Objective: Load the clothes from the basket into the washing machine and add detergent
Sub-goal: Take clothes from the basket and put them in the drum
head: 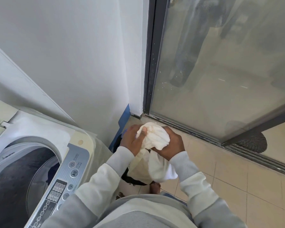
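A cream-white garment (155, 139) is bunched between both hands above the floor, and its lower part hangs down towards a dark basket (133, 180) mostly hidden beneath it. My left hand (132, 139) grips the bundle's left side, thumb pressed into the cloth. My right hand (170, 144) grips its right side. The top-loading washing machine (39, 162) stands to the left with its lid up and its drum (15, 178) open; something dark lies inside. No detergent is in view.
The machine's control panel (64, 180) runs along its right edge. A white wall stands behind, a blue object (123, 119) leans in the corner, and a glass sliding door (220, 71) with a floor track is on the right. Beige floor tiles (237, 186) lie underfoot, and my bare foot is near the basket.
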